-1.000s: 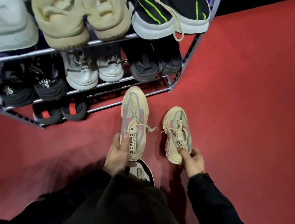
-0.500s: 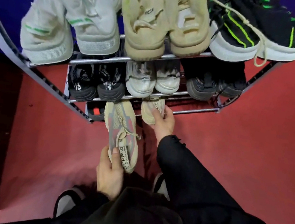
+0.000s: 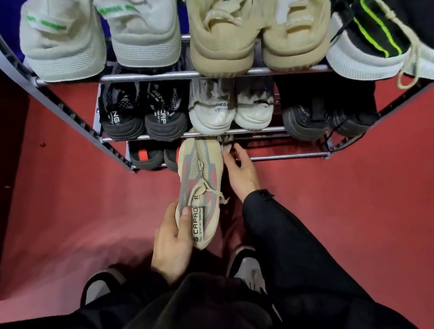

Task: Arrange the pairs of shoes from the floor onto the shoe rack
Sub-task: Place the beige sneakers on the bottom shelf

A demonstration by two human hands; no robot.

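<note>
Head view, left hand point(image 3: 171, 241) gripping beige shoe point(image 3: 198, 187) heel (toe at rack point(image 3: 150, 77)), right hand point(image 3: 240, 171) spread beside it

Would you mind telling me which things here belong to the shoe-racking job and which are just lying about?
In the job:
- beige shoe, gripped at its heel by the left hand
- its partner shoe, mostly hidden under the shelf, at the right hand
- shoe rack

Just there:
- white-green pair, tan pair, black-and-neon pair, already shelved
- red floor
</note>
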